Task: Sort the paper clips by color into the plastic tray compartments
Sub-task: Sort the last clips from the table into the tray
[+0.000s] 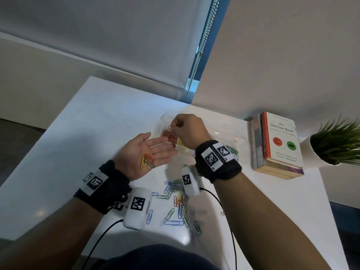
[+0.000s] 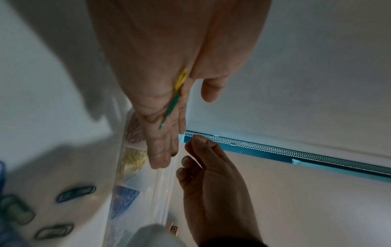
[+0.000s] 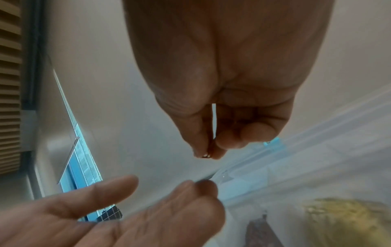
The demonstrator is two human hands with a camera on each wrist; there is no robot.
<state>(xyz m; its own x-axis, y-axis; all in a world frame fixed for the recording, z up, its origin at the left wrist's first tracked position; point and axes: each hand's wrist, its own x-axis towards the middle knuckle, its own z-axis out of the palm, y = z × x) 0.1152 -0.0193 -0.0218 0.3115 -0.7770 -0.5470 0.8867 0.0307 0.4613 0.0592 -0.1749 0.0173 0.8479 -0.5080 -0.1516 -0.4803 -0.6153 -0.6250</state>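
Observation:
My left hand (image 1: 160, 146) lies palm up and open beside the tray, with a few yellow, red and green paper clips (image 1: 146, 161) resting on the palm; the yellow and green clips on that palm (image 2: 176, 93) also show in the left wrist view. My right hand (image 1: 174, 128) pinches a red clip (image 3: 206, 155) between thumb and fingertips, just above the red clip pile (image 1: 170, 136) in the clear plastic tray (image 1: 220, 133). Neighbouring compartments hold yellow clips (image 2: 133, 159) and blue clips (image 2: 123, 198). Several loose mixed clips (image 1: 178, 201) lie on the white table near my wrists.
A stack of books (image 1: 278, 145) stands right of the tray, and a potted plant (image 1: 335, 141) beyond it at the table's right edge. A wall and a window blind with a bead chain (image 1: 200, 45) close off the far side. Green clips (image 1: 232, 151) show behind my right wrist.

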